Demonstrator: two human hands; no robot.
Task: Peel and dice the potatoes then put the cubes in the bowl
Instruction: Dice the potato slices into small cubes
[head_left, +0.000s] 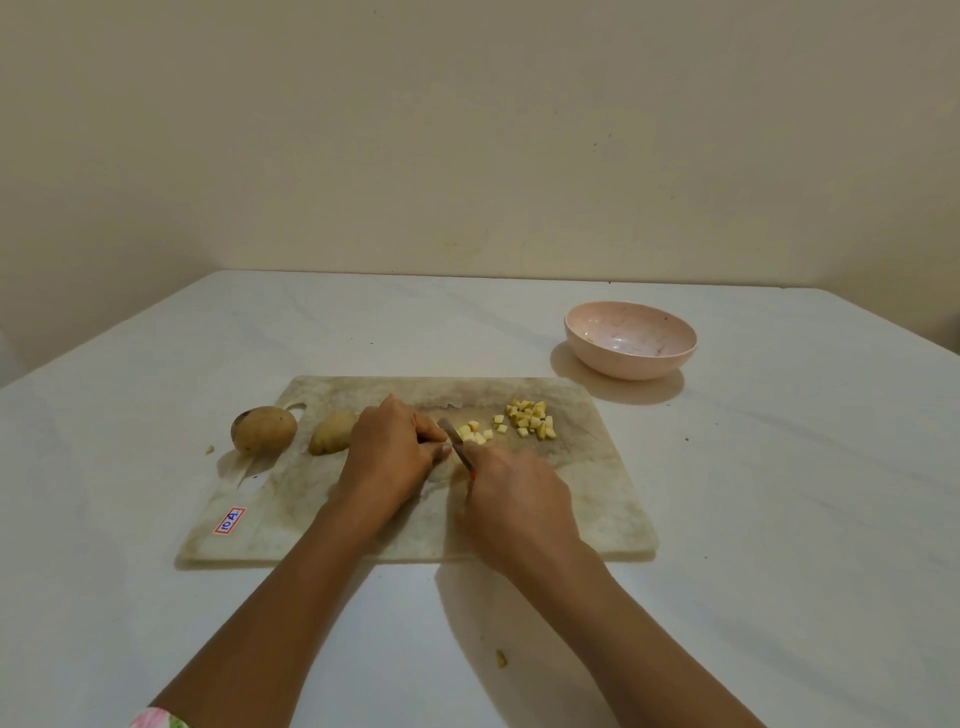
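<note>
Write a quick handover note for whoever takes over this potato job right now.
Left hand: pressing a potato piece, mostly hidden, on the board.
Right hand: gripping the knife, blade at that piece.
Cubes: two small piles on the board, right of the knife.
Bowl: beyond the board's right end, no cubes visible inside.
Whole potato at the board's left edge; another potato beside it.
Left: finish dicing, do the remaining potatoes, move the cubes to the bowl.
</note>
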